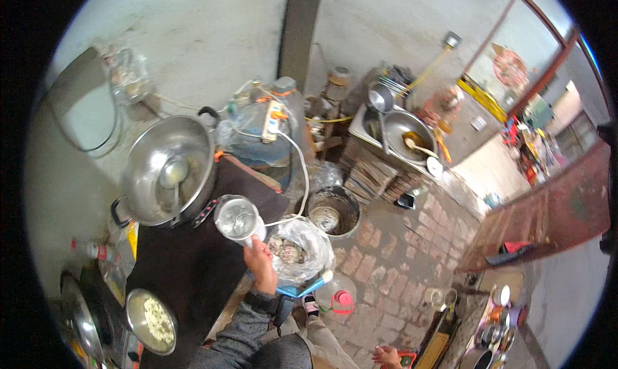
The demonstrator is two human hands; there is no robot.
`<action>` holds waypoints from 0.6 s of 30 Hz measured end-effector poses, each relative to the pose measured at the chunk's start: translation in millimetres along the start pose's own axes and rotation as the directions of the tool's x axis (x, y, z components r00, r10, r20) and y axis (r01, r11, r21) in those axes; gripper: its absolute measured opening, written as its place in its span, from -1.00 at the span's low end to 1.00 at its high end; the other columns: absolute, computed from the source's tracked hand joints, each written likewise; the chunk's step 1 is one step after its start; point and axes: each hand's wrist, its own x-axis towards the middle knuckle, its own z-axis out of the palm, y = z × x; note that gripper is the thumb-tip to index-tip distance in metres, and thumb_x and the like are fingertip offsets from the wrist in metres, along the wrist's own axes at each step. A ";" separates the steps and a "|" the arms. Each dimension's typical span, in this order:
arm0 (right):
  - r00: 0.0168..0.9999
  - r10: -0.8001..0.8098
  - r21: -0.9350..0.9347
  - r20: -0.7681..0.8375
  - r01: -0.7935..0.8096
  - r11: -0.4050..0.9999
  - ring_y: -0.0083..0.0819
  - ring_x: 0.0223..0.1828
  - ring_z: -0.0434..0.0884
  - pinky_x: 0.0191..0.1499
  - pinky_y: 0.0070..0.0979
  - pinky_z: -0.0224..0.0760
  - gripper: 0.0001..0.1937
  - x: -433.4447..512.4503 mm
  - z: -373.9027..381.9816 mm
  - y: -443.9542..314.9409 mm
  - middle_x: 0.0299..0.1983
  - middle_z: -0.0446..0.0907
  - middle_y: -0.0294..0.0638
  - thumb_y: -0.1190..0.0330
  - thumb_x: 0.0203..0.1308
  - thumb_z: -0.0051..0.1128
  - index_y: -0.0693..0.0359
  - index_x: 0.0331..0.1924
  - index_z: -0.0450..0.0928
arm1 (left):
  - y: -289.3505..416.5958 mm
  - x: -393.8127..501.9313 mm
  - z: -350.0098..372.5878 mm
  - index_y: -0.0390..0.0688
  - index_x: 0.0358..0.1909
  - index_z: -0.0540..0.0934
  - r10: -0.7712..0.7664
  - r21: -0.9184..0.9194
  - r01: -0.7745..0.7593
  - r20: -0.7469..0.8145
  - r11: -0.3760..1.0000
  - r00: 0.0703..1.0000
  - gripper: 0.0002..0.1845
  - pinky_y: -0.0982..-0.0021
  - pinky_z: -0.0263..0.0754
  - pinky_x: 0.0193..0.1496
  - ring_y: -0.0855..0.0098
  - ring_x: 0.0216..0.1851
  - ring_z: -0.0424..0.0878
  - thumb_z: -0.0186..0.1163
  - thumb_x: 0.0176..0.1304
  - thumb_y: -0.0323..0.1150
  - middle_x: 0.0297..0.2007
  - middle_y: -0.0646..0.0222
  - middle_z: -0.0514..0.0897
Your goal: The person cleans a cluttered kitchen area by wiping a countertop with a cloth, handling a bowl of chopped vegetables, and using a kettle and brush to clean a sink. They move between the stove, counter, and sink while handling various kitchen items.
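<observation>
My left hand (261, 262) grips the handle of a jug (236, 218) that holds what looks like clear water. The jug is above the edge of the dark tabletop (193, 272), beside the big steel pot (140, 156). A ladle (175, 176) lies inside that pot, which sits on a cooker with lit red marks. Just right of the jug and below it stands a plastic-lined bin (316, 260) with scraps in it. Low at the right, my right hand (386, 357) has its fingers loosely apart, close to a red-rimmed thing partly cut off by the picture's edge.
A steel bowl (136, 306) of pale chopped food sits at the table's lower left. A power strip (272, 122) trails a white cable toward the bin. Behind the bin is a dark pot (355, 209) on the brick floor (376, 272). A wok (398, 122) rests on a brick stove.
</observation>
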 end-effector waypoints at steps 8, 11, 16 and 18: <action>0.996 0.043 -0.085 -0.080 -0.050 0.995 -0.52 -0.58 0.57 -0.50 -0.57 0.49 -0.54 -45.3 -13.0 37.0 -0.52 0.58 -0.25 0.03 0.21 0.19 0.38 -0.21 0.63 | -33.9 46.1 -5.1 -0.02 -0.17 0.48 0.015 0.031 -0.017 0.062 0.999 0.998 -0.84 0.52 0.20 -0.47 0.59 -0.50 0.26 0.05 0.39 -0.19 -0.47 0.56 0.32; 0.997 0.081 -0.119 0.001 -0.081 0.990 -0.51 -0.46 0.60 -0.53 -0.51 0.46 -0.47 -42.0 -23.3 54.0 -0.38 0.62 -0.23 -0.08 0.22 0.13 0.30 -0.10 0.61 | -47.2 75.1 -8.5 -0.05 -0.42 0.38 0.112 0.087 -0.118 0.063 0.989 0.992 -0.67 0.48 0.18 -0.46 0.56 -0.52 0.21 0.04 0.41 -0.05 -0.51 0.54 0.30; 0.959 0.088 -0.119 0.269 -0.057 0.991 -0.40 -0.03 0.58 -0.23 -0.37 0.52 -0.29 -37.6 -55.8 87.2 -0.01 0.58 -0.12 -0.24 0.16 0.07 0.17 0.20 0.47 | -48.3 87.5 -16.1 -0.19 0.33 0.24 0.184 0.157 -0.212 0.178 0.965 0.967 -0.29 0.41 0.46 -0.19 0.34 -0.16 0.52 0.07 0.34 0.10 0.08 0.24 0.46; 0.898 -0.039 -0.265 0.438 0.170 0.949 -0.27 0.19 0.42 0.05 -0.26 0.38 -0.21 -36.1 -78.3 102.5 0.22 0.38 -0.05 -0.28 0.15 0.03 0.08 0.33 0.32 | -57.1 63.3 -13.3 -0.18 0.34 0.22 0.194 0.292 -0.250 0.208 0.923 0.959 -0.28 0.37 0.46 -0.16 0.32 -0.12 0.52 0.07 0.34 0.11 0.10 0.23 0.44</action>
